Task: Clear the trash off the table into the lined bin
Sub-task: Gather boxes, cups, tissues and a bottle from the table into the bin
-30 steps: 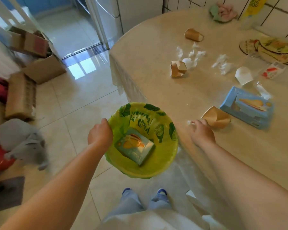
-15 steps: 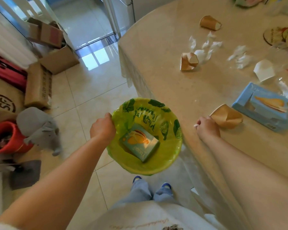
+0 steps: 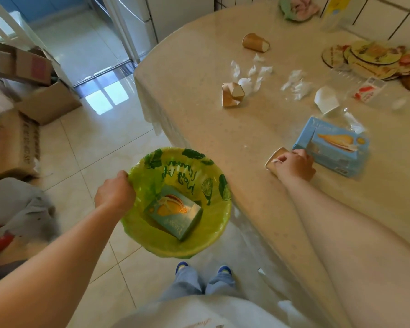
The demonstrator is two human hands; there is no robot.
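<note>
One crushed paper cup [image 3: 273, 159] lies under the closed right hand [image 3: 295, 165]; left hand [image 3: 115, 194] grips the bin [image 3: 208, 235] rim.

Three brown paper cups [image 3: 256, 42] [image 3: 232, 94] [image 3: 273, 159], two blue boxes [image 3: 332, 145] [image 3: 175, 213], one bin [image 3: 213, 235].

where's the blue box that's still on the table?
Head view, right side: blue box lies on the table, just beyond the right hand gripping a paper cup.

Paper cup [image 3: 273, 159] mostly hidden under right hand [image 3: 295, 165].
</note>
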